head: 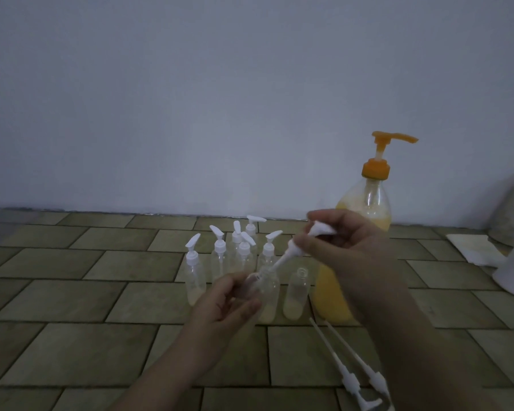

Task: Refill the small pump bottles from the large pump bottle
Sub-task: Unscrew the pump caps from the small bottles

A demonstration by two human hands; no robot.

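The left hand (226,298) curls round a small clear plastic bottle (257,281), tilted, held above the tiled surface (72,292). The right hand (347,241) pinches a white pump head (306,238) at its collar, its thin dip tube (275,264) slanting down and just meeting the bottle's neck. Whether the pump is coming out or going in cannot be told from here.

Behind them stands a cluster of small clear capped bottles (220,256), white pumps on. Two more small bottles sit just in front: one directly behind the held bottle, and an open-necked small bottle (297,292) with a pale residue at the bottom. Right beside that, partly behind the right forearm, rises the large clear bottle of yellow liquid (365,203), its orange pump (392,137) up; that is the supply. Two loose white pumps (353,366) lie on the tiles near the bottom edge.

Handling, as a judgement: the little bottle looks light and thin-walled, so a firm squeeze could buckle it; grip round the body, as the left hand does. The dip tube is slender and bendy, best steered from the rigid collar. The large bottle looks heavy, probably slick if soapy; steady its shoulder and press the orange head.
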